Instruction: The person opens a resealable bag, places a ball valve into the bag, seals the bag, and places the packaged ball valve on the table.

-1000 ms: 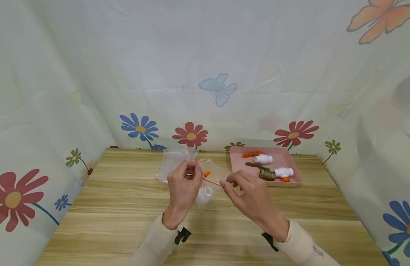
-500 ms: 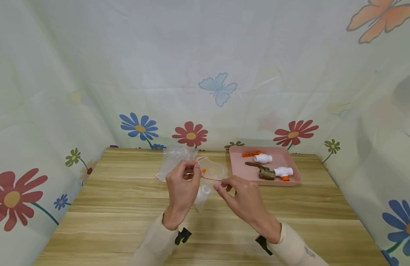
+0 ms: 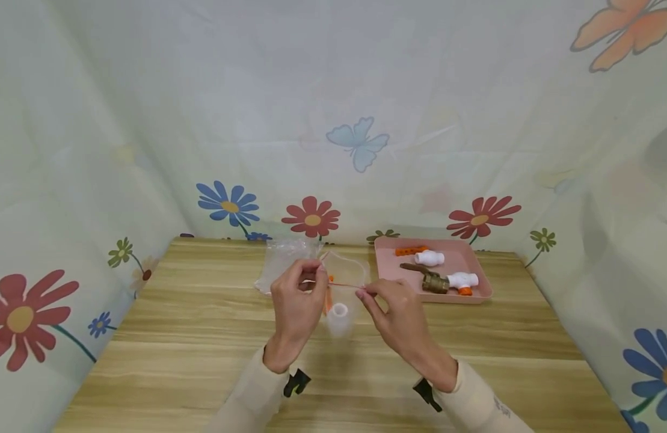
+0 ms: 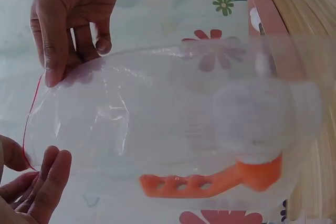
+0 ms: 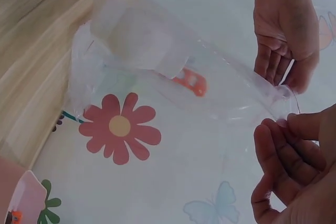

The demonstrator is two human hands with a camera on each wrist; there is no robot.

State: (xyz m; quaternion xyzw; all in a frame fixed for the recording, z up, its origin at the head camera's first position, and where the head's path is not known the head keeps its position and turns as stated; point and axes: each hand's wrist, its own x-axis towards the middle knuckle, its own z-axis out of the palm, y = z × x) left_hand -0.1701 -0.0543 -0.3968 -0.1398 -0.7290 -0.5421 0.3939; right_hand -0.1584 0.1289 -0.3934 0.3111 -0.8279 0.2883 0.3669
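Note:
A clear plastic zip bag [image 4: 115, 114] with a red line along its mouth hangs between my two hands. My left hand [image 3: 298, 307] pinches one end of that mouth between thumb and fingers. At the other end, my right hand [image 3: 403, 313] pinches the edge with thumb and index finger. Inside the bag's lower part lies a white plastic ball valve [image 4: 252, 116], its orange lever handle [image 4: 194, 186] turned along the bag. The head view shows the valve below and between the hands, blurred through the film.
A pink tray [image 3: 387, 294] stands at the back right. In it are white valves [image 3: 429, 258] with orange handles [image 3: 411, 251] and a brass valve [image 3: 435, 282] with a brown lever. Another clear plastic bag [image 3: 276, 261] lies at the back, behind my left hand.
The red-lined mouth has gone from sagging to nearly straight. My right hand has shifted slightly left, and the orange handle now shows upright below the mouth. The left hand has barely moved.

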